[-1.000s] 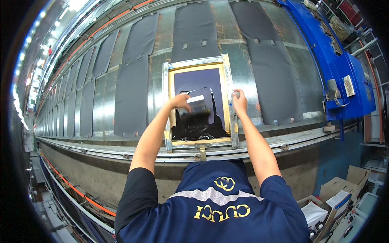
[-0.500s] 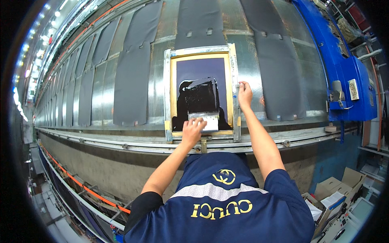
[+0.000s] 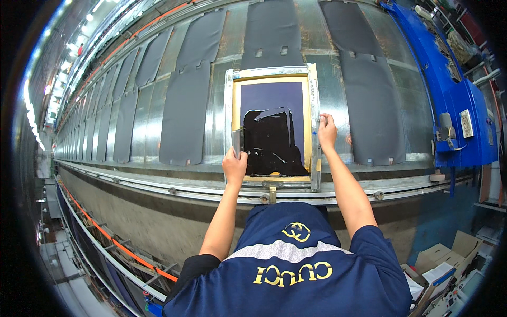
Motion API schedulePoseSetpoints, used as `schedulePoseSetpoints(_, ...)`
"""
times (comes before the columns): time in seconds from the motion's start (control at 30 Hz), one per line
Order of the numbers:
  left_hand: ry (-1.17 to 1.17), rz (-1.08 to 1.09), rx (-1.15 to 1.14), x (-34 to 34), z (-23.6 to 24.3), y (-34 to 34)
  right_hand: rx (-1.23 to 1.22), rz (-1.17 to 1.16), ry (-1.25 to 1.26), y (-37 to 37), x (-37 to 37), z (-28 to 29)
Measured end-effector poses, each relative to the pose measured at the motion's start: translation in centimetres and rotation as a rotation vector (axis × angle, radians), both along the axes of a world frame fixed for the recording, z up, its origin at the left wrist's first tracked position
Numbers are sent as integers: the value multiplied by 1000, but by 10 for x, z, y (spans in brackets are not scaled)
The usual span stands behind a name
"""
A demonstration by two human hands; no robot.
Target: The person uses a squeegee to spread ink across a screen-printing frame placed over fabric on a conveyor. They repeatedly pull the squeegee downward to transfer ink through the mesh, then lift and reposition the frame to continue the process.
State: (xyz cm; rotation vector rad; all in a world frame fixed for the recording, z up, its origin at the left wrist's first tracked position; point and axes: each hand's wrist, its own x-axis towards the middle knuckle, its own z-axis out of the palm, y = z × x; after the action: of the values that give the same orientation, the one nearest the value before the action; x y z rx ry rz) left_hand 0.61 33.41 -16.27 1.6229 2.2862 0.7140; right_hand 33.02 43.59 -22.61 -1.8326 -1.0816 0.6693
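Grey and narrow as seen from above, the scraper (image 3: 238,140) is turned edge-on beside the left inner margin of the screen frame (image 3: 229,103). Glossy black ink (image 3: 270,138) lies just to its right, pooled over the lower and middle mesh, with a ragged upper edge and a few pale streaks. Bare purple mesh (image 3: 270,95) shows above the ink.

Ink could drip onto the frame's yellow inner border if the scraper, held this close to it, carries a loaded edge. An uneven layer might follow if the blade were tilted or pressed harder at one end, and a blurred edge if the frame slid because the right side was not steadied.

The scraper rises out of the left grip (image 3: 234,166), extending beyond the fingers toward the far side; that grip is clenched around its near end. Whether the blade touches the mesh cannot be told. The right grip (image 3: 328,133), well apart from the scraper, has curled fingers with their tips at the frame's right bar; whether they pinch it or merely rest there is unclear.

Around the frame, dark sheets (image 3: 372,103) lie in rows on the shiny tabletop (image 3: 334,100). A metal rail (image 3: 346,197) runs along the near edge, and a blue machine (image 3: 467,129) stands at the right.
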Motion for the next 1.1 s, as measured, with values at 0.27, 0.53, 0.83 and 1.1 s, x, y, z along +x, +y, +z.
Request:
schedulePoseSetpoints(0.27,66,68,-84,14,-13,43,-61,21,42,-3,4,-2)
schedulePoseSetpoints(0.53,130,-71,-173,42,-9,106,38,1,15,2,1,-8)
schedulePoseSetpoints(0.83,211,-676,-62,53,-7,79,139,38,-15,-2,6,-15)
schedulePoseSetpoints(1.1,136,-679,69,21,-5,55,-34,61,-14,1,5,-13)
